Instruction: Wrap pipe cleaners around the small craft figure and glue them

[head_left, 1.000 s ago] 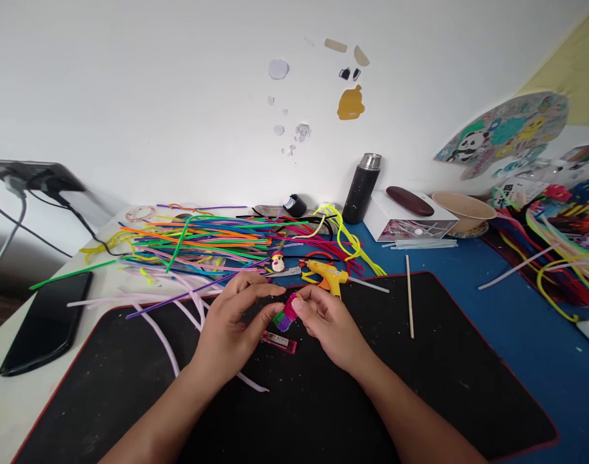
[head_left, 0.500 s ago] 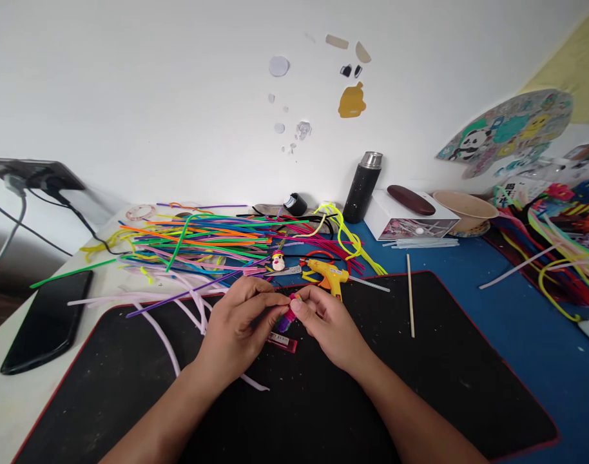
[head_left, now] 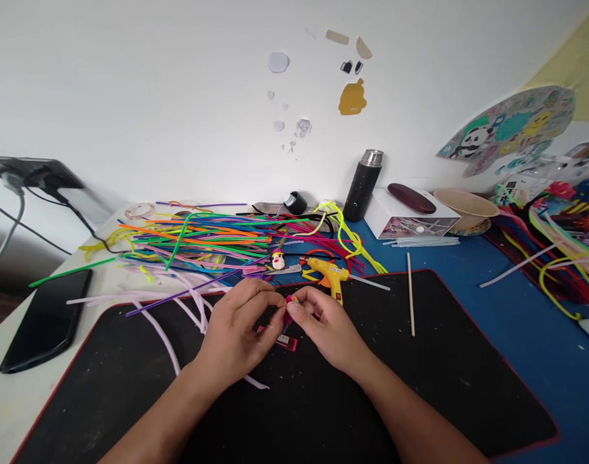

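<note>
My left hand point(head_left: 236, 332) and my right hand point(head_left: 323, 325) meet over the black mat point(head_left: 420, 386), fingers pinched together on a small fuzzy piece of coiled pipe cleaner point(head_left: 288, 314), pink with a bit of purple. Most of the piece is hidden between my fingertips. Under my hands lies a small pink flat packet point(head_left: 283, 341). Just beyond my right hand a yellow hot glue gun point(head_left: 329, 274) rests at the mat's far edge.
A big heap of coloured pipe cleaners point(head_left: 202, 241) covers the far left of the desk, with a tiny white figurine point(head_left: 278, 260) beside it. A black phone point(head_left: 46, 322) lies at the left, a wooden stick point(head_left: 410, 293) at the right, a black flask point(head_left: 365, 187) at the back.
My hands have closed in on each other, and the fuzzy piece is now mostly covered by my fingers, its purple and green end hardly showing.
</note>
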Demonstrator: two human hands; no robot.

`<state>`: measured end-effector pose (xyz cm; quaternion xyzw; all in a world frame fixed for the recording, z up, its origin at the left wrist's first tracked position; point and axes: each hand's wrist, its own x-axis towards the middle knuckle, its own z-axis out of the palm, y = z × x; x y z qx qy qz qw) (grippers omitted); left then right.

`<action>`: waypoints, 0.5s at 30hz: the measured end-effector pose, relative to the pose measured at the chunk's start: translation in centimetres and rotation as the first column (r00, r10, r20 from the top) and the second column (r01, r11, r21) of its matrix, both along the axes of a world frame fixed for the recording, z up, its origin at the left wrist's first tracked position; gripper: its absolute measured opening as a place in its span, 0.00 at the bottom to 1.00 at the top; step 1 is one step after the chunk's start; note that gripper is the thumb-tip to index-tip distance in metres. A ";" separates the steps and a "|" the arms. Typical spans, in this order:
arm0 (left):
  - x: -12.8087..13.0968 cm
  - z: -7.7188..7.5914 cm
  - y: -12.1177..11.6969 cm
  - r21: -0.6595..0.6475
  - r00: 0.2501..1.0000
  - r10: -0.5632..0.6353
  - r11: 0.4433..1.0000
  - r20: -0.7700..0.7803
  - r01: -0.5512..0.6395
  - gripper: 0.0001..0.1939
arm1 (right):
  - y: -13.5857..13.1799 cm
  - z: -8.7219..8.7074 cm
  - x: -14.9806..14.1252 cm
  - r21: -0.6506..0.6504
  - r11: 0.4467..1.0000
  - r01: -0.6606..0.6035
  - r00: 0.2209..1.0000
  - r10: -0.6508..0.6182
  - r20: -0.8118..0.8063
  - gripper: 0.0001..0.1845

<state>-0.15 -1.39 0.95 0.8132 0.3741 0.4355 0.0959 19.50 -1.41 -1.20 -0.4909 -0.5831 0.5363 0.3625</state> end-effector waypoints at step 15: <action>-1.8 -0.1 2.2 -0.531 0.664 0.357 0.845 0.657 0.072 0.12 | 0.2 0.4 0.1 -0.077 0.997 0.006 0.976 -0.022 -0.216 0.28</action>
